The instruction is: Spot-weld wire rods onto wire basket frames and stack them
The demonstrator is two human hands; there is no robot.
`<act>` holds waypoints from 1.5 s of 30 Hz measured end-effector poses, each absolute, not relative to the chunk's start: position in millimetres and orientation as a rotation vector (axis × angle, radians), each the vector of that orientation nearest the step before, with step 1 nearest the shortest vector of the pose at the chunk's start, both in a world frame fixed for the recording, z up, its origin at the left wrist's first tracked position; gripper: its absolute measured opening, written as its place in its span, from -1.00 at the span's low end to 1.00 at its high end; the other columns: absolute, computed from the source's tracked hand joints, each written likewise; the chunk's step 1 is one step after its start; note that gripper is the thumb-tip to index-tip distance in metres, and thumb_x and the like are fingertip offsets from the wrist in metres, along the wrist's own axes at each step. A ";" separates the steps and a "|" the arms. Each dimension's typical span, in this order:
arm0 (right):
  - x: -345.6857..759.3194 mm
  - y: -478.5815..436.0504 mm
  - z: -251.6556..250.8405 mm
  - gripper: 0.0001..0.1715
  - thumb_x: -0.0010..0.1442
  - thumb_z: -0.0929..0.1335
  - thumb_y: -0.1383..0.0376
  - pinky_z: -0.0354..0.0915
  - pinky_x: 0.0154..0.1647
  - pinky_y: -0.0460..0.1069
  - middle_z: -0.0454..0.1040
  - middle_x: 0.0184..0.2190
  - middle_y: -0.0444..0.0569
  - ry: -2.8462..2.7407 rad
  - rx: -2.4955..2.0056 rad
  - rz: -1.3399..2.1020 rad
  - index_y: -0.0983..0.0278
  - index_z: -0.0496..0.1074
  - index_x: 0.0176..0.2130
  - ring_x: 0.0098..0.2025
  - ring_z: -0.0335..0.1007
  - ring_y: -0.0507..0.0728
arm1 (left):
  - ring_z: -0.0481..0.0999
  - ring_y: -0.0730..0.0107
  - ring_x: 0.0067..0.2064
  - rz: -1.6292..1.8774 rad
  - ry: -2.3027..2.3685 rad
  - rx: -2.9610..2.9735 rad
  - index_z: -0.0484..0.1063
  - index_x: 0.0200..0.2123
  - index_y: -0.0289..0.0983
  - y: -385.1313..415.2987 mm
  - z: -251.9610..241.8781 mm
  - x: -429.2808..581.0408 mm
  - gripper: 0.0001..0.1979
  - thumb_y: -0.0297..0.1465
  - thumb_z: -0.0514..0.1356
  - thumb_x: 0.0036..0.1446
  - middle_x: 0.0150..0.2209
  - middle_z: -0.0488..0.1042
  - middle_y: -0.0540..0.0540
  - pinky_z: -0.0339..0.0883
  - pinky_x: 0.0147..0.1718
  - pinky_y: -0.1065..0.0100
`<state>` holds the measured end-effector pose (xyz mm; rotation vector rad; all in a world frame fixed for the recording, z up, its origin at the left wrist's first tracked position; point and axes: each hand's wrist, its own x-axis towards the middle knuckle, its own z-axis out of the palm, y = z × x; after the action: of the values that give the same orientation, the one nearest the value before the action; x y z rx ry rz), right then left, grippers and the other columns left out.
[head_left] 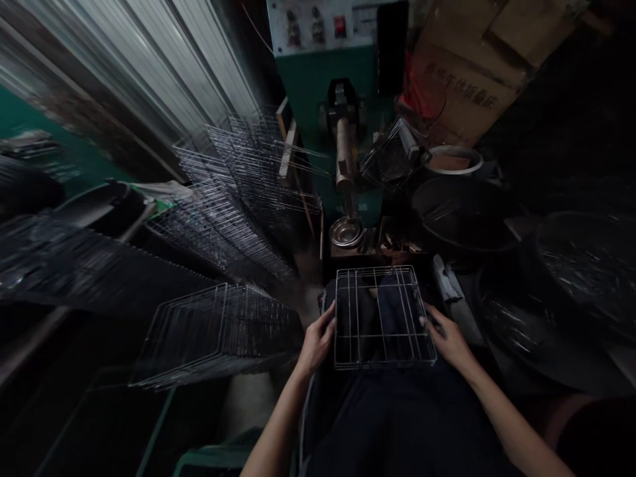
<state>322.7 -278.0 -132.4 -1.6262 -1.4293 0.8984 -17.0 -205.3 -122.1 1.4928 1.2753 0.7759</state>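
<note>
My left grip (317,341) pinches rack (382,336) by one side, my right grip (447,336) by other; rack in front of machine (344,152), apart. Box shape looks formed; I can't tell whether wires are missing. Piled racks (233,199) left of machine: maybe finished.

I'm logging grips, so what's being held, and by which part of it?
A wire rack, held by opposite sides: the left hand at its left edge, the right hand at its right edge.
</note>
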 end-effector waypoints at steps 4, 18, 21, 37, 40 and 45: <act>339.8 -278.0 -120.9 -0.29 0.27 0.33 -0.01 0.45 0.07 0.18 0.39 0.24 0.09 -1.400 -1.575 1.126 0.19 0.33 0.30 0.19 0.39 0.35 | 0.18 0.08 0.38 0.607 1.165 1.544 0.16 0.36 -0.23 -199.2 -118.3 -34.9 -0.32 -0.04 0.12 0.28 0.35 0.23 -0.12 0.00 0.38 0.05; 351.5 -281.8 -99.0 0.28 0.04 0.53 0.06 0.33 -0.59 -0.13 0.38 0.10 0.07 -1.271 -1.558 1.704 -0.03 -0.21 0.46 -0.44 0.37 -0.02 | -0.11 -0.02 0.47 0.060 0.900 1.879 -0.29 0.45 -0.23 -176.7 -77.7 -55.6 0.28 -0.10 0.46 -0.12 0.47 -0.17 -0.28 -0.13 0.40 0.00; 348.0 -290.6 -103.3 0.22 0.05 0.52 0.05 0.34 -0.55 -0.11 0.41 0.06 0.05 -1.249 -1.543 1.668 0.04 -0.13 0.46 -0.45 0.35 -0.03 | 0.20 -0.05 0.36 0.019 0.929 1.892 -0.11 0.43 -0.14 -167.8 -66.6 -64.5 0.13 -0.11 0.43 -0.08 0.40 0.12 -0.25 0.17 0.29 -0.04; 328.7 -334.0 -81.6 -0.05 0.23 0.42 0.11 -0.09 0.43 0.28 0.02 0.44 0.05 -1.605 -1.374 1.153 0.13 -0.02 0.44 0.45 -0.08 0.30 | 0.39 -0.09 0.25 -0.429 0.584 2.226 -0.27 0.45 -0.20 -77.6 73.8 101.5 0.25 0.03 0.40 -0.11 0.26 0.36 -0.36 0.31 0.14 0.06; 338.7 -341.5 -78.2 -0.11 0.23 0.42 0.12 0.06 0.38 0.23 0.15 0.39 0.06 -1.599 -1.387 1.138 0.13 0.07 0.42 0.39 0.09 0.28 | 0.44 -0.07 0.21 -0.408 0.553 2.294 -0.13 0.43 -0.13 -87.3 86.1 110.5 0.16 0.02 0.40 -0.11 0.25 0.38 -0.27 0.36 0.11 0.10; 425.2 -335.3 -67.3 -0.57 0.30 0.35 0.05 0.32 0.18 0.19 0.55 0.05 -0.01 -1.416 -1.683 0.829 0.11 0.50 0.10 0.10 0.46 0.28 | 0.50 -0.03 0.13 0.083 0.639 2.633 -0.06 0.41 0.03 -115.5 129.0 79.4 0.15 0.00 0.41 -0.21 0.26 0.37 -0.04 0.47 0.01 0.08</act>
<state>425.2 -335.3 -67.3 -1.6825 -1.4157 0.8290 79.4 -115.5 129.0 2.6326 0.6392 0.0828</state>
